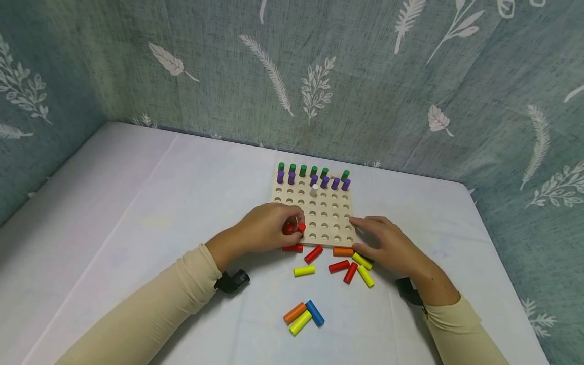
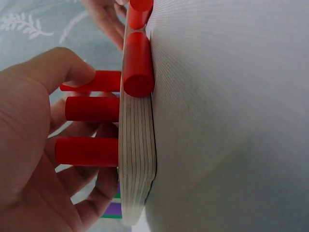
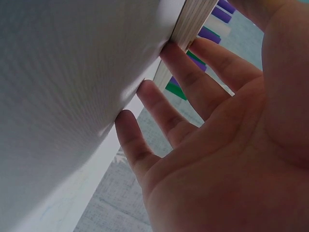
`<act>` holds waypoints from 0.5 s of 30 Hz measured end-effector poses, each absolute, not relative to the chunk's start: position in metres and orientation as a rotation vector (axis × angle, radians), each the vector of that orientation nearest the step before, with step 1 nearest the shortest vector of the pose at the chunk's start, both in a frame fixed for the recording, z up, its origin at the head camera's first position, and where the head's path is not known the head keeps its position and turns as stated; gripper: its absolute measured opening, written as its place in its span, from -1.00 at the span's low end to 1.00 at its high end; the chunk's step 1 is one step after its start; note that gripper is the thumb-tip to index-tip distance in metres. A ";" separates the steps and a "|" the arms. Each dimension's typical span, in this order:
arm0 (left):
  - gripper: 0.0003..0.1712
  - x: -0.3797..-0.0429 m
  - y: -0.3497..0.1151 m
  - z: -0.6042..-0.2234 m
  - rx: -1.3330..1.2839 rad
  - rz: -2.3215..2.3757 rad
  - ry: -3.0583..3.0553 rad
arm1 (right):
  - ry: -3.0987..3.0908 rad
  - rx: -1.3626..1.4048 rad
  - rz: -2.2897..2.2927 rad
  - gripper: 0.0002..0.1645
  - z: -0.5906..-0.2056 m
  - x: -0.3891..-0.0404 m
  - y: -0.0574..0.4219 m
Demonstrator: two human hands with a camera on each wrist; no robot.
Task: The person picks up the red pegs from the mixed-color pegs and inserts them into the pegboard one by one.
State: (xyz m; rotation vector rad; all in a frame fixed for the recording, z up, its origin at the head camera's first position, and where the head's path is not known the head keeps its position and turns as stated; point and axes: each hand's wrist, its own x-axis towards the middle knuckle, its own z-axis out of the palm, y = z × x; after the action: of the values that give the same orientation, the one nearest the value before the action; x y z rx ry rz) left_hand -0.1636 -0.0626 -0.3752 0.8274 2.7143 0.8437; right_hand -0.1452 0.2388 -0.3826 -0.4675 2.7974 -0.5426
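Note:
A wooden peg board [image 1: 329, 212] lies flat on the table, with rows of round holes. My left hand [image 1: 261, 227] is over its near left corner and pinches a red peg [image 2: 106, 81] between thumb and fingers. Beside that peg, two more red pegs [image 2: 87, 151] stand upright in the board in the left wrist view. My right hand [image 1: 393, 247] rests at the board's right side, its fingers [image 3: 186, 75] extended; fingertips touch the board's edge and the tabletop. Green pegs [image 1: 303, 171] and purple pegs [image 1: 324, 182] fill most of two far rows. One white peg [image 1: 314, 190] stands nearer.
Loose red pegs [image 1: 313, 254], yellow pegs [image 1: 304, 270] and an orange peg [image 1: 342, 251] lie along the board's near edge. Closer to me are a blue peg [image 1: 315, 313], an orange and a yellow one. A patterned curtain [image 1: 219, 91] hangs behind the white table [image 1: 137, 203].

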 end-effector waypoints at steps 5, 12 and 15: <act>-0.85 -0.164 -0.063 -0.376 0.822 0.860 2.709 | 2.805 -0.466 -0.528 -0.21 -0.383 -0.147 0.239; -0.88 -0.166 -0.064 -0.378 0.886 0.842 2.685 | 2.793 -0.445 -0.537 -0.21 -0.381 -0.146 0.238; -0.88 -0.165 -0.063 -0.379 0.903 0.824 2.688 | 2.792 -0.453 -0.528 -0.21 -0.381 -0.145 0.238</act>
State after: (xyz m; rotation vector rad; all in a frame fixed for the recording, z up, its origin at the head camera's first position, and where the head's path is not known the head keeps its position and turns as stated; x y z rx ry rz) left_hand -0.1655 -0.0634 -0.3789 0.9025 2.6883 0.8242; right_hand -0.1455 0.2375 -0.3809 -0.4531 2.7919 -0.5285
